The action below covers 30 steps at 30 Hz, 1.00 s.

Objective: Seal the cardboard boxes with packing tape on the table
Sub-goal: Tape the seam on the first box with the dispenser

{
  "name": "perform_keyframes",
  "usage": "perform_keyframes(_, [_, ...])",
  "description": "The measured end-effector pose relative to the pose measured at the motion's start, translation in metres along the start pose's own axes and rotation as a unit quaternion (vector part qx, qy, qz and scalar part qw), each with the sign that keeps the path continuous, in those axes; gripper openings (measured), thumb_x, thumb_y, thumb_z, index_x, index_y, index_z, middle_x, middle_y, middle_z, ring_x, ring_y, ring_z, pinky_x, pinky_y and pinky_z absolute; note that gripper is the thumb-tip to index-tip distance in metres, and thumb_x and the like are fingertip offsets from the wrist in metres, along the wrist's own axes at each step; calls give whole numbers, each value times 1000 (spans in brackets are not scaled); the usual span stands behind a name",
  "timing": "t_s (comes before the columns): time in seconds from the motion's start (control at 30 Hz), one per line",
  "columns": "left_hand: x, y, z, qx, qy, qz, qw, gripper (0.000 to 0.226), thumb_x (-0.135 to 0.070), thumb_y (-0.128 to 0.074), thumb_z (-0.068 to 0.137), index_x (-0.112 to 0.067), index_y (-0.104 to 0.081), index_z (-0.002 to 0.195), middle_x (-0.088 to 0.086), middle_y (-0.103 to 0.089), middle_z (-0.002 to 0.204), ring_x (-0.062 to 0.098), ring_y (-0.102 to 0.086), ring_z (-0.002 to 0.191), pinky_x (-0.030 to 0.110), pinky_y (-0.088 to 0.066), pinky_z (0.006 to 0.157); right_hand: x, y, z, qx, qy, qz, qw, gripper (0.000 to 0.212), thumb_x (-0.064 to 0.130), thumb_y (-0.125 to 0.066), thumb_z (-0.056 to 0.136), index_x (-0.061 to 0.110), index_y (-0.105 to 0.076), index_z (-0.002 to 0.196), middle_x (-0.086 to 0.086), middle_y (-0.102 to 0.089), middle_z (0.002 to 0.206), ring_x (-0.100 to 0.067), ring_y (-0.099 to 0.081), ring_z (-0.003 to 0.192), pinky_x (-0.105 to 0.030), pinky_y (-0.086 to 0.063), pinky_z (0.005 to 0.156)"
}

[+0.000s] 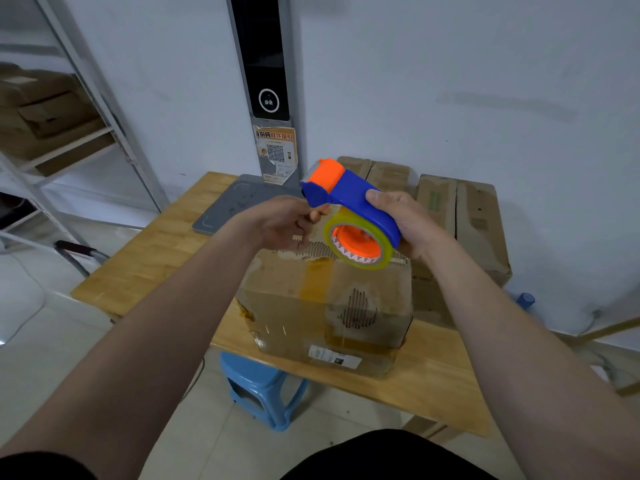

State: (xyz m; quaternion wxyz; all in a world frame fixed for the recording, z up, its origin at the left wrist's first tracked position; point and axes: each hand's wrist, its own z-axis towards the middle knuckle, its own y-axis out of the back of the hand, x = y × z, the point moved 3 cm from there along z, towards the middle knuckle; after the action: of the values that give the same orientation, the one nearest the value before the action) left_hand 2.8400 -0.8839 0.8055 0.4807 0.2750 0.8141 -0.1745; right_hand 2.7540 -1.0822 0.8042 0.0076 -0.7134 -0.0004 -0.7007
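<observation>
A worn cardboard box [325, 306] stands on the wooden table [145, 261], with old yellowish tape down its front and a torn top edge. Above its top I hold a blue and orange tape dispenser [349, 199] carrying a clear tape roll [360, 242]. My right hand [405, 223] grips the dispenser's blue body. My left hand [284, 223] pinches at the tape just under the dispenser's front end. The box's top face is mostly hidden behind my hands and the dispenser.
More cardboard boxes [460, 216] are stacked behind and to the right. A grey scale base [232, 206] with a tall kiosk post [266, 84] stands at the table's back. A blue plastic stool [263, 386] sits under the table. Metal shelving [69, 133] stands at left.
</observation>
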Motion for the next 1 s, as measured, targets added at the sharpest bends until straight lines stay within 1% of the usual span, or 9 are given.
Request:
perform_keyframes(0.1, [1, -4, 3, 19, -17, -45, 999, 20, -19, -56, 104, -19, -58, 83, -4, -47, 75, 8, -45, 66, 39, -54, 80, -7, 0, 4, -13, -8, 54, 998, 74, 72, -89, 40, 18, -78, 90, -10, -76, 91, -21, -72, 73, -32, -59, 66])
perform_keyframes(0.2, [3, -10, 6, 45, -14, -160, 986, 21, -25, -57, 104, -19, -58, 85, -7, -48, 71, 5, -50, 62, 54, -59, 85, -11, -1, 5, -38, -26, 81, 996, 66, 66, -78, 68, 14, -75, 108, -19, -73, 112, -36, -70, 102, -48, -57, 91])
perform_keyframes(0.27, [3, -9, 9, 41, -5, -210, 977, 20, -24, -52, 106, -20, -60, 88, -12, -48, 68, 2, -45, 53, 57, -56, 92, -10, 0, 6, -64, -47, 62, 995, 60, 61, -72, 78, 12, -73, 112, -18, -73, 115, -38, -67, 108, -53, -53, 99])
perform_keyframes(0.4, [2, 0, 8, -15, -1, -213, 977, 23, -21, -51, 107, -19, -62, 87, -14, -49, 64, 2, -40, 46, 66, -49, 97, -1, 3, 6, -108, -6, 12, 994, 34, 42, -68, 93, 35, -60, 125, -8, -72, 102, -23, -72, 85, -43, -61, 74])
perform_keyframes(0.47, [-2, 2, 5, -37, -3, -213, 976, 22, -19, -49, 108, -19, -61, 89, -14, -49, 62, 2, -38, 44, 67, -47, 98, 2, -1, 5, -88, 47, -75, 992, 43, 46, -71, 90, 44, -56, 130, -1, -71, 107, -16, -73, 90, -37, -60, 76])
perform_keyframes(0.6, [-11, 3, 3, -39, -19, -203, 978, 18, -20, -50, 108, -21, -58, 92, -13, -48, 62, 2, -36, 44, 72, -44, 99, 0, -14, 9, -35, 77, -209, 974, 83, 36, -90, 73, 36, -42, 141, 11, -63, 121, -6, -67, 102, -28, -59, 86])
perform_keyframes(0.7, [-15, 4, 0, -36, -25, -203, 978, 16, -23, -52, 107, -19, -60, 94, -13, -49, 62, 2, -38, 41, 70, -49, 88, 0, -16, 9, -105, 105, -189, 971, 75, 18, -84, 79, 36, -43, 140, 12, -63, 112, -3, -67, 94, -31, -61, 83])
perform_keyframes(0.8, [-17, 3, -3, -30, -41, -220, 974, 16, -24, -55, 106, -17, -60, 92, -11, -52, 63, 2, -41, 41, 71, -49, 93, 2, -15, 6, -173, 130, -125, 968, 74, 9, -80, 82, 38, -46, 141, 25, -58, 108, 6, -63, 91, -18, -57, 73])
perform_keyframes(1.0, [-19, 3, -5, -16, -51, -259, 964, 18, -21, -51, 108, -15, -57, 92, -11, -51, 55, 1, -41, 40, 74, -42, 100, 6, -15, 6, -164, 134, -104, 972, 74, 4, -79, 82, 36, -50, 142, 24, -63, 109, 0, -66, 98, -24, -60, 75])
